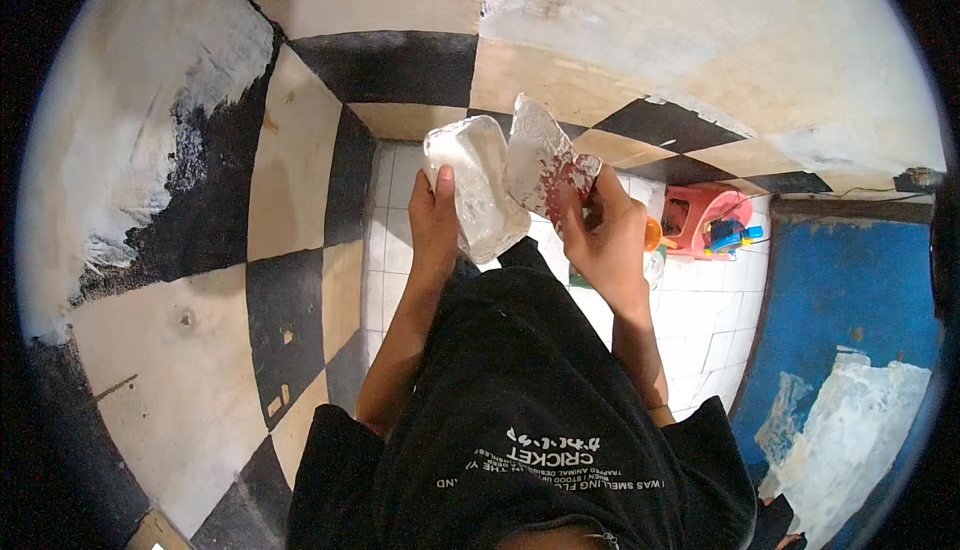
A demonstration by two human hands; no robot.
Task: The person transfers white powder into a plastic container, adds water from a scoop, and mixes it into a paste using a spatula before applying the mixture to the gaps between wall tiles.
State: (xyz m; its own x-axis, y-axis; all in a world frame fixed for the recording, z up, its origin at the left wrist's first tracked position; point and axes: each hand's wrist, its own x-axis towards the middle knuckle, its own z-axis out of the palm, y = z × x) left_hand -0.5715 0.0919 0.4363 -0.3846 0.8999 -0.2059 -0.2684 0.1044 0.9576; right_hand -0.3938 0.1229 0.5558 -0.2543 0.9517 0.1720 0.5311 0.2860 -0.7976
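My left hand (pixel 436 222) grips a see-through rectangular plastic container (pixel 478 190) by its left side, the thumb lying along its face. The container is tilted in front of my chest. Close beside it, my right hand (pixel 606 235) pinches a transparent, glossy piece (pixel 537 155) with a pointed upper end. Fingers show through this piece; whether it is a lid or another container I cannot tell. The two things almost meet at their inner edges, and I cannot make out whether they touch.
On the white tiled floor (pixel 705 305) to the right stands a pinkish-red plastic stool (pixel 690 212), with a blue and yellow object (pixel 735 237) at it. An orange round thing (pixel 653 234) shows beside my right hand. Black-and-cream checkered walls (pixel 290 140) rise left and ahead; a blue panel (pixel 840 290) stands right.
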